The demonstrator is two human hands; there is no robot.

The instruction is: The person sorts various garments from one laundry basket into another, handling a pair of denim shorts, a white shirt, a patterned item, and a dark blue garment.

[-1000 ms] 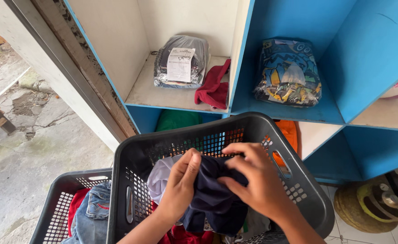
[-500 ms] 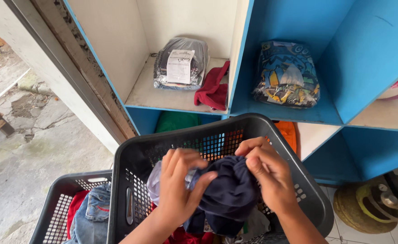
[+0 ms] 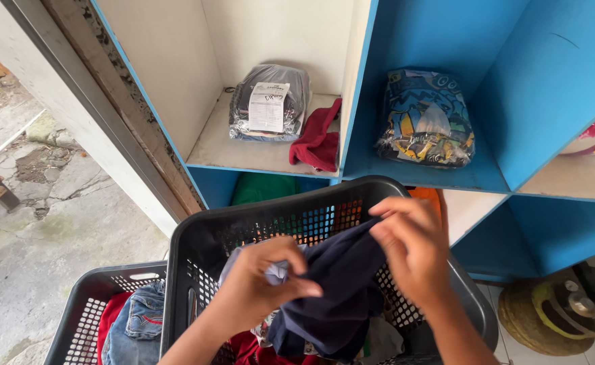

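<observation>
A blue-and-cream cubby shelf (image 3: pixel 439 177) fills the upper part of the view, standing on a tiled floor beside a doorway to weathered concrete. In front of it stands a dark plastic laundry basket (image 3: pixel 206 236) with perforated walls, partly filled with mixed clothes; a second, lower basket (image 3: pixel 84 318) to its left holds blue jeans (image 3: pixel 132 328) and a red garment. Over the taller basket, both hands grip a dark navy garment (image 3: pixel 334 290), which hangs between them and droops into the basket. The left hand (image 3: pixel 257 287) is closed, fingers and thumb pinching the cloth's near edge together with a pale lilac fabric (image 3: pixel 270 270) beneath it. The right hand (image 3: pixel 412 250) is raised higher, at the basket's far rim, fingers curled and clamped on the garment's upper edge. In the upper-left cubby lie a clear-wrapped clothing bundle (image 3: pixel 270 105) bearing a paper slip and a folded dark red cloth (image 3: pixel 317 138). The neighbouring blue cubby holds a wrapped patterned bundle (image 3: pixel 426 118). A green gas cylinder (image 3: pixel 554 318) sits low right.
</observation>
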